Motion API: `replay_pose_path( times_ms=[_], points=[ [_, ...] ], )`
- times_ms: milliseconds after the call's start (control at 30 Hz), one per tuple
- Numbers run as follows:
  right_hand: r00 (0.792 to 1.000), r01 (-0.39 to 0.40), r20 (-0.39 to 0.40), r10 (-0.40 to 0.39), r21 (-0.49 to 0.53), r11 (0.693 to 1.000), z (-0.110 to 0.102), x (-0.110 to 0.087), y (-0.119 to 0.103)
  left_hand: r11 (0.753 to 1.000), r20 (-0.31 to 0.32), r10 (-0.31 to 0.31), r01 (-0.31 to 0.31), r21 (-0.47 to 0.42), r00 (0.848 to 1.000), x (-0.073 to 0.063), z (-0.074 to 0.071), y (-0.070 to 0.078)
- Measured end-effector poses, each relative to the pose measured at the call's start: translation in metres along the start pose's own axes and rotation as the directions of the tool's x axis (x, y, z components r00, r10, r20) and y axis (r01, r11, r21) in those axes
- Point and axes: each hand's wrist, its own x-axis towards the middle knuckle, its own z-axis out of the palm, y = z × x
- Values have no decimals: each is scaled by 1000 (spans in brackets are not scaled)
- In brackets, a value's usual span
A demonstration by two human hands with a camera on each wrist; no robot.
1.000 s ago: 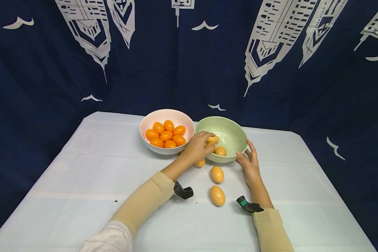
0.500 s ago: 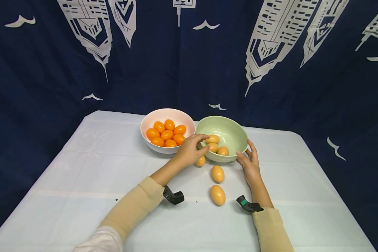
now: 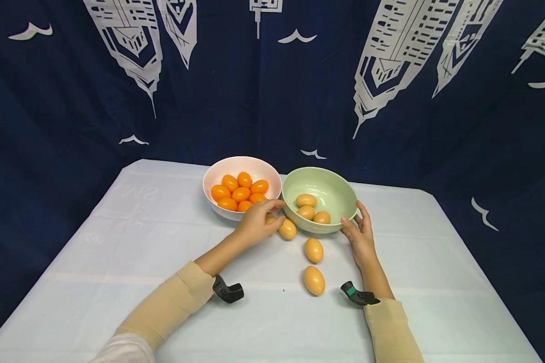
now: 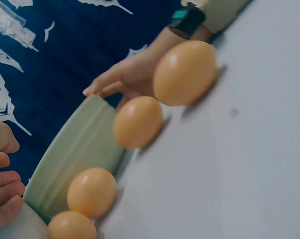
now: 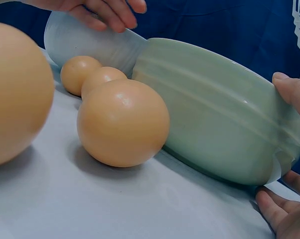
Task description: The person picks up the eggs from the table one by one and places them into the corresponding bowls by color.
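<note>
My right hand (image 3: 361, 237) holds the green bowl (image 3: 340, 194) at its right side, thumb on the rim and fingers low on the wall in the right wrist view. Three light-brown eggs (image 3: 306, 200) lie inside the bowl. My left hand (image 3: 256, 222) hovers just left of it with loosely bent fingers, nothing between them. Below that hand, a partly hidden egg (image 4: 73, 228) lies beside another egg (image 3: 287, 229) on the table. Two further eggs, a middle one (image 3: 314, 250) and a nearer one (image 3: 314, 280), rest in front of the bowl.
Against the green bowl's left side stands a pink bowl (image 3: 215, 171) with several bright orange eggs (image 3: 240, 194) in it. Both bowls sit near the back edge of the white-covered table (image 3: 95, 277). Behind hangs a dark blue patterned cloth (image 3: 300, 101).
My left hand has let go of an egg in the green bowl and drawn back left over the rim, towards the eggs on the table. My right hand keeps its place.
</note>
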Motion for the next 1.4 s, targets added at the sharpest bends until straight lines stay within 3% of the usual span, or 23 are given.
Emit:
replay_pose_path(
  times_ms=[300, 567, 800, 1167, 1400],
  points=[
    [1000, 3, -1, -3, -1, 1000, 0, 0, 0, 998, 34, 19, -21, 61, 999, -27, -9, -10],
    [1000, -3, -3, 3, -2, 1000, 1, 0, -1, 994, 2, 50, -50, 98, 999, -44, -13, -17],
    [1000, -5, -5, 5, 0, 1000, -1, 1, 1, 991, -26, -70, 72, 116, 997, -56, 0, -25],
    [1000, -11, -7, 11, 9, 1000, 0, 1, 3, 975, 8, -139, 135, 174, 990, -51, 15, -35],
    [1000, -18, -11, 18, -5, 1000, 0, 1, 2, 960, 60, -132, 112, 257, 990, -43, 22, -40]
  ],
)
